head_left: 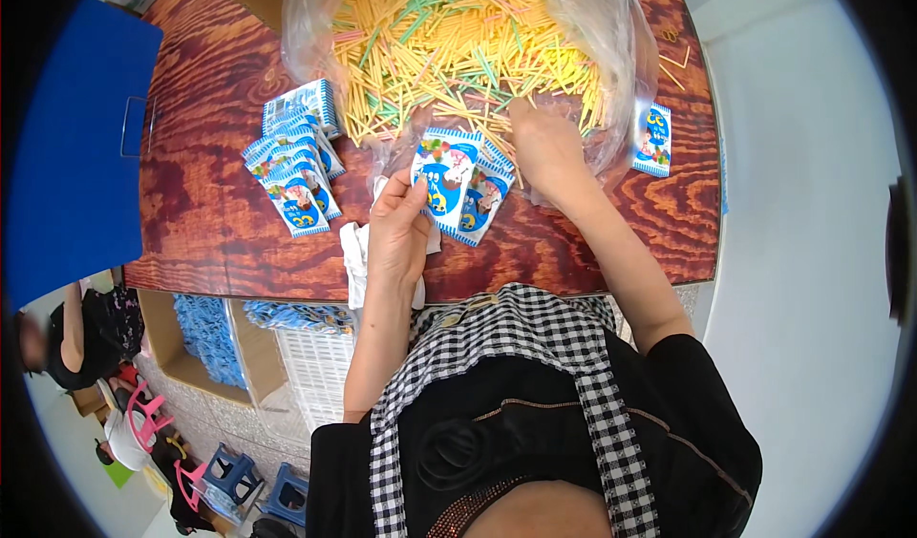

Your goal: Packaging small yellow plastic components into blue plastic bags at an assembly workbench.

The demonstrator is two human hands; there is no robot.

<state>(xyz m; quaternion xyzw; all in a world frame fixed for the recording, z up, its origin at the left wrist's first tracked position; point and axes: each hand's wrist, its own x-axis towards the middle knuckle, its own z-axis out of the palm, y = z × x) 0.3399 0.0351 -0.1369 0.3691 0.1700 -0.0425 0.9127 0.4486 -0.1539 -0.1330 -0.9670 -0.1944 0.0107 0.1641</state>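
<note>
My left hand (398, 223) is closed, thumb over the edge of a blue-and-white packet (442, 177) with colourful pictures. Behind and to the right of it, similar packets (489, 202) overlap near the table's front edge. A large heap of thin yellow, green and pink sticks (458, 46) spills from a clear plastic bag (616, 42) at the far side. My right hand (549, 151) reaches to the heap's near edge with its fingers curled together. The back of that hand hides its fingertips and whatever is between them. White cloth (354, 261) lies by my left wrist.
Piled packets (294, 175) lie on the wood-grain table (205, 194) to the left; another packet (653, 141) and loose sticks (674, 66) lie right. Below the table are a carton of blue packets (207, 337) and a white basket (320, 371). A person (91, 337) and stools (229, 476) are lower left.
</note>
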